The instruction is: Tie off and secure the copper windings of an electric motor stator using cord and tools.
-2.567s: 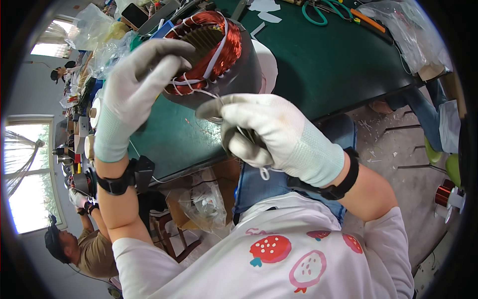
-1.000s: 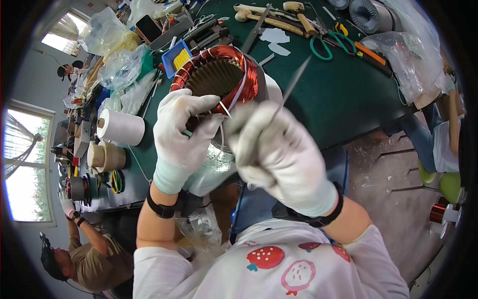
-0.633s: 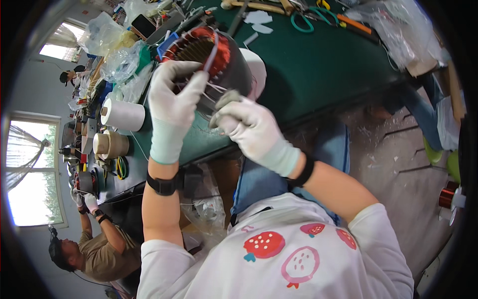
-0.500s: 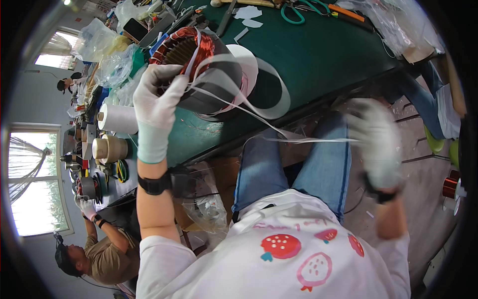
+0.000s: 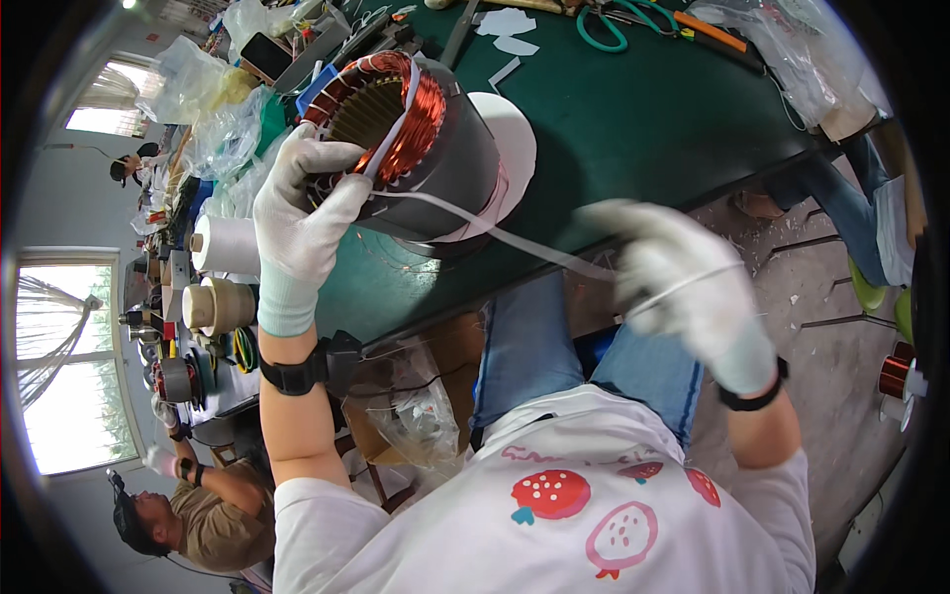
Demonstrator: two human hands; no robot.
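A motor stator (image 5: 445,148) with a dark cylindrical shell and copper windings (image 5: 424,119) lies tilted on the bench, its open bore facing left. White tape (image 5: 524,241) is laced around the winding end and runs off to the right. My gloved left hand (image 5: 309,198) is closed at the near rim of the windings, thumb and forefinger pinching the tape there. Over my lap, my gloved right hand (image 5: 683,282) holds the tape's other stretch, a thin length of it crossing the glove; motion blurs its fingers. Beneath the stator sits a white disc (image 5: 517,148).
Scissors (image 5: 618,28), an orange-handled tool (image 5: 711,32) and paper scraps (image 5: 507,24) lie along the green bench's (image 5: 614,129) far side. Thread spools (image 5: 220,305) stand at the left. A co-worker (image 5: 213,505) sits at far left; another person's legs (image 5: 841,183) show at right.
My right hand has swung left and inward. The tape's loose loops over the stator are gone, and it now runs as one band. My left hand stays at the rim; the stator looks slightly turned.
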